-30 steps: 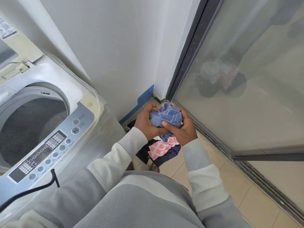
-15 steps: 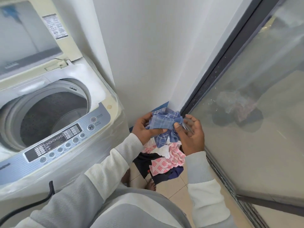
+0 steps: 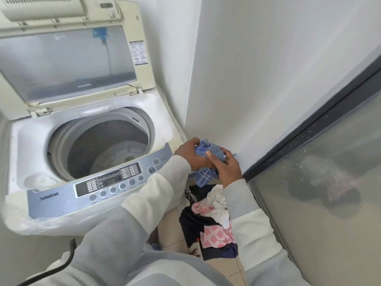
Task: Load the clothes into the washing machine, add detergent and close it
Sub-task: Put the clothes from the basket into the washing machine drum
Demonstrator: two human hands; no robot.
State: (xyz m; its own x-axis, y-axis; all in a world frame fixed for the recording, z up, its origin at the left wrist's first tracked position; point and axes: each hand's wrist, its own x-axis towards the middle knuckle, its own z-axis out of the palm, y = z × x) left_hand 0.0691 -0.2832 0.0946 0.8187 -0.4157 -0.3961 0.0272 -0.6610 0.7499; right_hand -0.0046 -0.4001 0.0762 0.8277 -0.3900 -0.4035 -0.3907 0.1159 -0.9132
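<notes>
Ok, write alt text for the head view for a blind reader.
A person's left hand and right hand grip a bunched blue checked cloth beside an open top-loading washing machine with nothing visible in its drum. More clothes lie piled on the floor by a glass door.

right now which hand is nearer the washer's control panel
Left. The left hand sits just off the right end of the control panel; the right hand is farther right, beside the wall. Both grip the blue cloth.

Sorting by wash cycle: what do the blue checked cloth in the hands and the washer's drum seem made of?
Blue checked cloth: soft woven fabric, probably cotton; it crumples and drapes limply. Washer drum: dull grey perforated metal, likely stainless steel.
</notes>
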